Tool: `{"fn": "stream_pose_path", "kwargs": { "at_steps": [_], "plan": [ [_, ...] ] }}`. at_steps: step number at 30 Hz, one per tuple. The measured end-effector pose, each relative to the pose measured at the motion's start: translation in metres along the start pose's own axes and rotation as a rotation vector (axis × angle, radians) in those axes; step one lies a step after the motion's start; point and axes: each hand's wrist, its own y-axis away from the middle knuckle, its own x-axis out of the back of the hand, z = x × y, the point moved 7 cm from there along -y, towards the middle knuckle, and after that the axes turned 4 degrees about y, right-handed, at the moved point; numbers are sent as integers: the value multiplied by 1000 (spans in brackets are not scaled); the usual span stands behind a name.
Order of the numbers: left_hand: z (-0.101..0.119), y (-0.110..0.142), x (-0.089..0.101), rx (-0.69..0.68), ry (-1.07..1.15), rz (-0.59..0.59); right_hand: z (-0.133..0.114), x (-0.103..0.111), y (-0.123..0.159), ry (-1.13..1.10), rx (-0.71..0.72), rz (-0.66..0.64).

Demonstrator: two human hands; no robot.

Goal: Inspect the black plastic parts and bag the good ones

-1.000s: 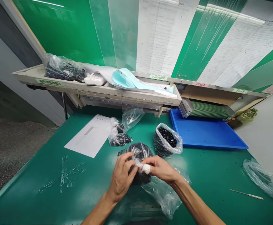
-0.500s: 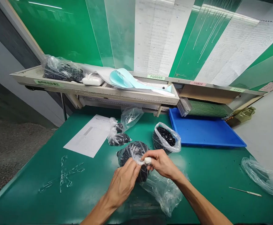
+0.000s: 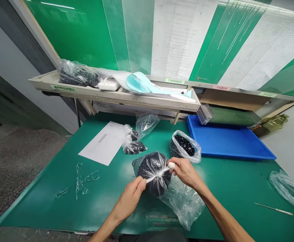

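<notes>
A clear plastic bag [image 3: 152, 164] full of black contents lies on the green table, its neck twisted into a knot. My left hand [image 3: 132, 192] is closed on one end of the knotted plastic, and my right hand [image 3: 183, 170] pinches the other end, so the strip is stretched taut between them. White wrapping covers a fingertip of the right hand. Just behind stands an open bag of small black parts [image 3: 184, 145]. Under my right forearm a crumpled clear bag [image 3: 185, 201] lies flat.
Small tied bags [image 3: 134, 147] and a paper sheet [image 3: 103, 143] lie at the back left, with clear plastic strips [image 3: 79, 181] nearer. A blue tray [image 3: 237, 143] is at the back right. A thin pointed tool [image 3: 275, 209] and a plastic bag [image 3: 288, 188] lie right. A shelf [image 3: 116, 97] overhangs the back.
My hands have moved apart, drawing the bag's ends out to both sides, and a tight knot now shows between them. The whole view has shifted slightly.
</notes>
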Motion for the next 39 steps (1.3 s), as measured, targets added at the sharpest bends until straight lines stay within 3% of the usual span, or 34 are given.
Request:
{"fn": "stream_pose_path", "kwargs": {
  "at_steps": [3, 6, 11, 15, 20, 23, 26, 29, 34, 39],
  "plan": [
    [24, -3, -5, 35, 96, -22, -3, -13, 21, -67, -46, -136],
    [53, -4, -11, -22, -11, -58, 4, -39, 31, -213, -80, -203],
    [90, -6, -19, -174, -324, -162, 16, -70, 34, -397, 16, -21],
    [102, -23, -25, -214, -531, -165, 13, -71, 39, -377, 134, 69],
    [109, -46, -33, -273, -491, -157, 15, -57, 42, -308, 171, 286],
    [107, -47, -29, -379, -303, -235, 19, -55, 42, -309, 133, 392],
    [99, -43, -20, -453, -126, -360, 22, -58, 44, -342, 90, 388],
    [92, -38, -18, -489, -127, -464, 26, -58, 49, -392, 34, 354],
    [85, -39, -23, -556, -214, -377, 37, -58, 54, -492, -98, 328],
    [77, -40, -25, -663, -52, -228, 44, -63, 52, -609, -205, 393]
  ]
}}
